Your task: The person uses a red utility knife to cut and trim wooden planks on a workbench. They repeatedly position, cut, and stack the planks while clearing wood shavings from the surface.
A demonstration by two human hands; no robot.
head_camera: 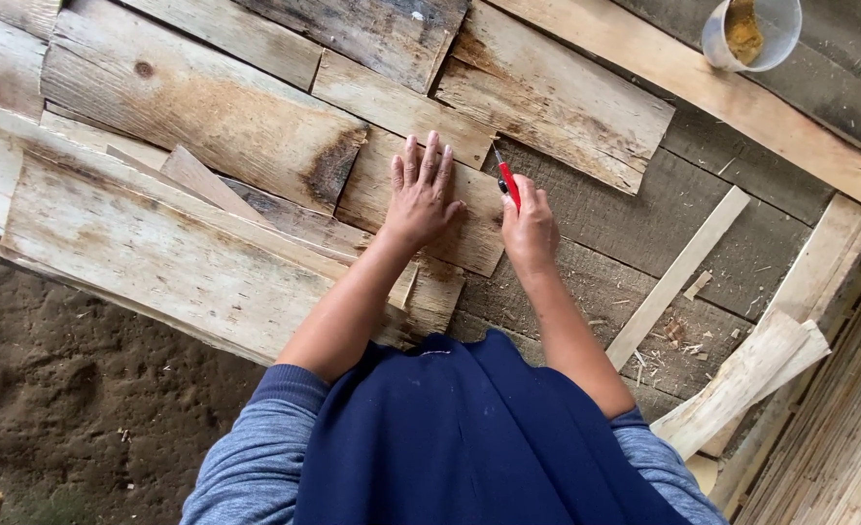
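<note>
From the head camera, looking straight down, the left hand (421,190) lies flat with fingers spread, released and gripping nothing, pressing a short pale wooden board (450,228) down onto the layered planks (197,117) beneath it. The right hand (531,228) is clenched around a red pencil (509,183), its tip touching the upper right edge of that board, just beside the left thumb. The step in hand looks like marking a line on the board; the next move would seem to call for steady downward pressure from the flat hand while the pencil is drawn along the edge, so the piece does not slip. The board is rough-sawn and weathered, light tan with darker grey streaks, its lower right corner overhanging the grey plank floor (644,224). It sits in the middle of the view, at the right end of the stack of planks. A thin loose wooden strip (678,277) lies on the floor well to the right, wood chips (678,340) are scattered near it, and a white plastic cup (751,34) holding something yellowish stands at the top right
</note>
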